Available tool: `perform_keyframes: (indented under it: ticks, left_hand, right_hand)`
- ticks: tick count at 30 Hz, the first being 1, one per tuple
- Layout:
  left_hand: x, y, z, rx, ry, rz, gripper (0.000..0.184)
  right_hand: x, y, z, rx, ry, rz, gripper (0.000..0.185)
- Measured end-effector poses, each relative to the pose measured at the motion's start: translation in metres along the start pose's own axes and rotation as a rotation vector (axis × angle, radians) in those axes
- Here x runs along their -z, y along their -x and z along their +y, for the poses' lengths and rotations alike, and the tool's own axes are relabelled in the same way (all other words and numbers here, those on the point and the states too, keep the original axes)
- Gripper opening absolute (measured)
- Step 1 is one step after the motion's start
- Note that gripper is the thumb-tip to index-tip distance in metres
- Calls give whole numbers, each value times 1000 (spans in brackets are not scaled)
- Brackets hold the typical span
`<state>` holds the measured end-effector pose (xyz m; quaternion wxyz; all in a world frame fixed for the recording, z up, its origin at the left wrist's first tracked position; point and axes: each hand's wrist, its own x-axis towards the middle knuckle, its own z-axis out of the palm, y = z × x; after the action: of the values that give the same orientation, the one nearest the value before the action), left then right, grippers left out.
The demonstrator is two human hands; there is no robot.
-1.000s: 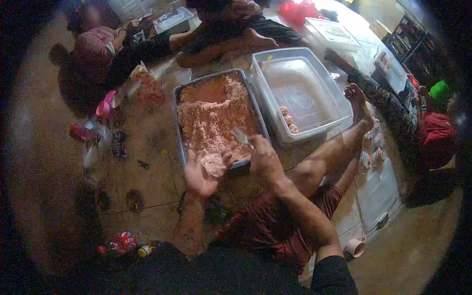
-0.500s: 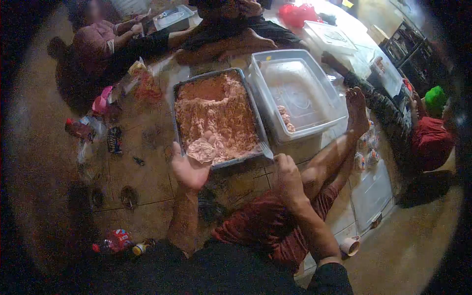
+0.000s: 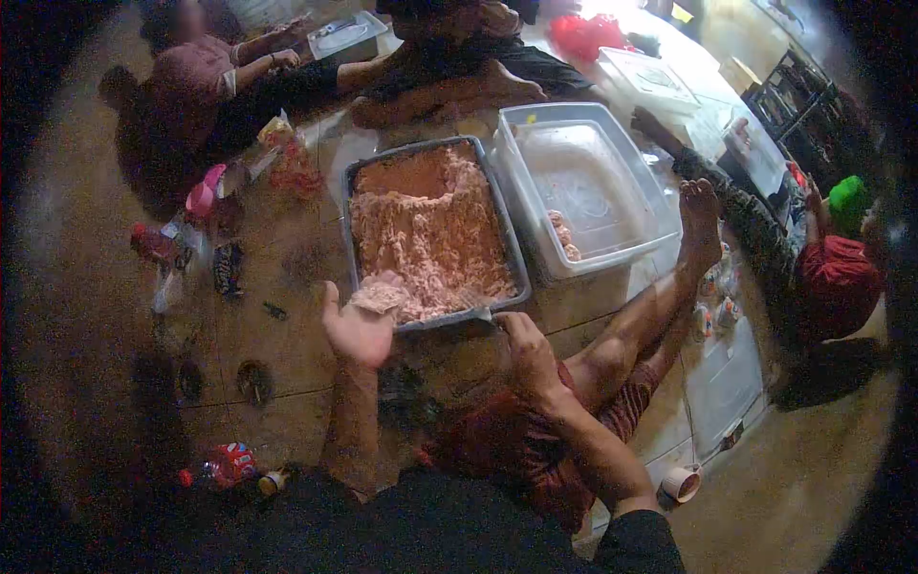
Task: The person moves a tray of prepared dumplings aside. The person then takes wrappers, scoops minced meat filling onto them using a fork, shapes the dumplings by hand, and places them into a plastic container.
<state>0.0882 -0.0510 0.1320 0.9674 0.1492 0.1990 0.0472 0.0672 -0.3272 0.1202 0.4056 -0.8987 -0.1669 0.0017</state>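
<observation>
A grey-rimmed tub (image 3: pixel 521 258) holds a pinkish, crumbly mixture (image 3: pixel 430 234). My left hand (image 3: pixel 359 330) is palm up at the tub's near left corner, with a flattened pinkish wrapper or patty (image 3: pixel 380 297) lying across its fingers. My right hand (image 3: pixel 528 349) is closed on the handle of a fork (image 3: pixel 481 310), whose head is over the near right part of the mixture. To the right stands a clear plastic container (image 3: pixel 626 251) with several small pinkish pieces (image 3: pixel 562 235) along its left side.
Other people sit around: one at upper left (image 3: pixel 191 81), one at top centre, one at right in red (image 3: pixel 837 287). My bent leg (image 3: pixel 650 297) lies right of the tub. Bottles (image 3: pixel 229 464), a tape roll (image 3: pixel 681 484) and a flat lid (image 3: pixel 725 383) lie on the floor.
My right hand swung right of the tub with the fork, then came back left to its near edge. The left hand has moved slightly left, still bearing the flat piece.
</observation>
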Motion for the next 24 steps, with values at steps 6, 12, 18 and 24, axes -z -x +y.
perform_keyframes:
  ticks: [6, 12, 18, 24]
  left_hand:
    - [10, -8, -13, 69, 139, -210, 81]
    - [20, -17, -23, 116, 175, -397, 81]
    - [1, -5, -47, 190, 79, -275, 86]
    - [7, -8, -32, 222, 181, -427, 86]
  right_hand:
    - [3, -9, -8, 52, -57, 112, 26]
    - [8, -13, -10, 68, -62, 42, 19]
    - [1, -18, -34, 102, -26, -103, 25]
    - [18, -15, -54, 147, -116, -19, 26]
